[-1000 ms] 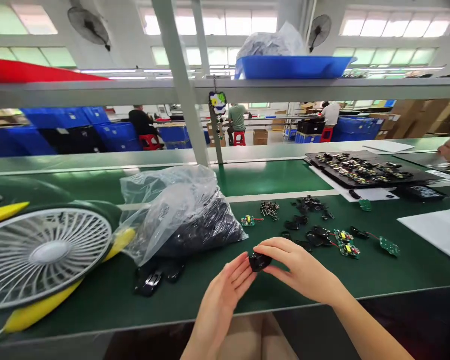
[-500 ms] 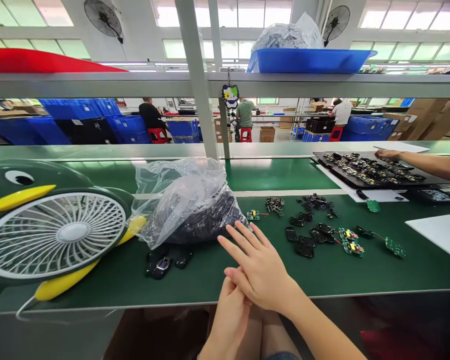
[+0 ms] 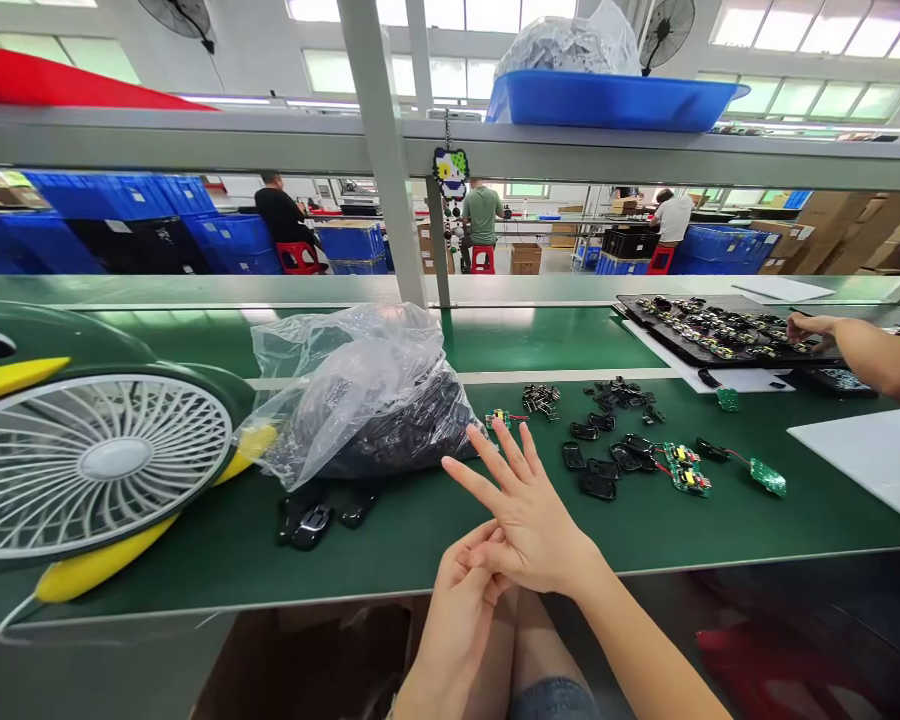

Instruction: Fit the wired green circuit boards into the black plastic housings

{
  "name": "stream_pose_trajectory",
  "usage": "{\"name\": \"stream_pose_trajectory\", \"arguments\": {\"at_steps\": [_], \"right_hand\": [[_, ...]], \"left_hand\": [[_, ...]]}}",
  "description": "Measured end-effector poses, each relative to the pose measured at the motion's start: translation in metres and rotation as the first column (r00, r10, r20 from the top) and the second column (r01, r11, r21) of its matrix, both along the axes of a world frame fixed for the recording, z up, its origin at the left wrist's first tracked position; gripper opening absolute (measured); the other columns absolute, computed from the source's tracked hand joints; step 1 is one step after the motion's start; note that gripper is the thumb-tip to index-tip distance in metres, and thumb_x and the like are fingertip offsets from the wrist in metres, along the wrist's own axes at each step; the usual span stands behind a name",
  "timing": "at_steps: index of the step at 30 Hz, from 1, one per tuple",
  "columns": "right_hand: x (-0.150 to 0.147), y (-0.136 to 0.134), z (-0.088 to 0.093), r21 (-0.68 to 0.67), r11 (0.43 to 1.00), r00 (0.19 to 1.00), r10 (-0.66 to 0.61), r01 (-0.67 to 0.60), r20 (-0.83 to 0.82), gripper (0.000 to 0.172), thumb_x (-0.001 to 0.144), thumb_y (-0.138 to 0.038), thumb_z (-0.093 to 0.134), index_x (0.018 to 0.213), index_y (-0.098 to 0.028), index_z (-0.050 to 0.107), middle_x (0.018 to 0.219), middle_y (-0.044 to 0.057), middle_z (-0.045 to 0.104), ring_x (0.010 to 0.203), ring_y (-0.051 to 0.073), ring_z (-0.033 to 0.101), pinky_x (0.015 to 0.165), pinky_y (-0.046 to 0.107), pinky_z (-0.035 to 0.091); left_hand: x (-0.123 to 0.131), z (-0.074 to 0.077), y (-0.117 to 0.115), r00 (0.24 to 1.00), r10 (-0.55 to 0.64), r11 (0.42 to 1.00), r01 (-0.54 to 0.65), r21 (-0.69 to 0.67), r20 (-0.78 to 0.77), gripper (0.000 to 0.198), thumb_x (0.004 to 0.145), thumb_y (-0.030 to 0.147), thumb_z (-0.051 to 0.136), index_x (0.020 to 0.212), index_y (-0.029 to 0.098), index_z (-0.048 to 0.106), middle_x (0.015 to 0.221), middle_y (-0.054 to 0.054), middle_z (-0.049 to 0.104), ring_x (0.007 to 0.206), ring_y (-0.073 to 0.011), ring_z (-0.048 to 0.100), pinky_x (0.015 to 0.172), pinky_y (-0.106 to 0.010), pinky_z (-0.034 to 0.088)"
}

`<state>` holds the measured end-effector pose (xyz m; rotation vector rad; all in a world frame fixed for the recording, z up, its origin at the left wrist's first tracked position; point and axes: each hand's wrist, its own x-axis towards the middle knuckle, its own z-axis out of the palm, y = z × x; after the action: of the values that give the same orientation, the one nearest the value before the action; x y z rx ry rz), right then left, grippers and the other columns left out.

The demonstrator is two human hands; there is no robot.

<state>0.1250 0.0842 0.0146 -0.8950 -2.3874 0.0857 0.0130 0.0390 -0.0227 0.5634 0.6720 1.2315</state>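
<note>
My right hand [image 3: 534, 525] is held over the front edge of the green bench [image 3: 390, 570], its fingers spread and nothing in it. Below it, my left hand [image 3: 461, 600] has its fingers curled against the right hand near the thumb. Behind the hands lies a clear plastic bag [image 3: 390, 400] full of black parts. Black plastic casings [image 3: 600, 486] lie to the right, beside green circuit boards [image 3: 686, 470] with red wires. Farther back are a heap of screws [image 3: 541, 401] and a pile of small black pieces [image 3: 621, 393]. More glossy black casings [image 3: 311, 526] sit left of the bag.
A green and yellow fan [image 3: 116, 460] stands at left. At right, another person's hand [image 3: 817, 328] reaches over a black tray [image 3: 720, 350] of circuit assemblies. White sheets [image 3: 870, 465] lie nearby. A blue bin [image 3: 607, 100] rests on the rail above. Several people sit beyond.
The left fingers have come up and curled around the right hand near its thumb, and the right fingers have spread. The other person's hand shifted over the tray. The view moved slightly.
</note>
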Motion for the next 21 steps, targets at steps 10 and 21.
{"name": "stream_pose_trajectory", "arguments": {"at_steps": [10, 21], "right_hand": [[0.035, -0.005, -0.016, -0.42, 0.907, 0.75, -0.272, -0.01, -0.604, 0.051, 0.097, -0.054, 0.025, 0.144, -0.035, 0.03, 0.157, -0.005, 0.019, 0.146, 0.02, 0.002, 0.119, 0.045, 0.005], [0.036, -0.047, -0.012, -0.545, 0.809, 0.672, -0.281, -0.218, -0.685, 0.038, 0.1, -0.042, 0.029, 0.126, -0.034, 0.055, 0.148, -0.004, 0.04, 0.142, 0.02, 0.023, 0.118, 0.041, 0.017]], "left_hand": [[-0.011, 0.026, -0.018, 0.994, -0.097, 0.986, 0.102, -0.133, 0.044, 0.034, 0.069, 0.035, 0.081, 0.094, 0.013, 0.076, 0.081, -0.012, 0.076, 0.077, -0.0212, 0.072, 0.072, -0.027, 0.058], [-0.019, 0.047, -0.03, 1.0, -0.008, 0.988, 0.012, -0.154, 0.026, 0.029, 0.069, 0.033, 0.081, 0.091, 0.015, 0.077, 0.088, -0.009, 0.076, 0.077, -0.0197, 0.072, 0.073, -0.024, 0.059]]}}
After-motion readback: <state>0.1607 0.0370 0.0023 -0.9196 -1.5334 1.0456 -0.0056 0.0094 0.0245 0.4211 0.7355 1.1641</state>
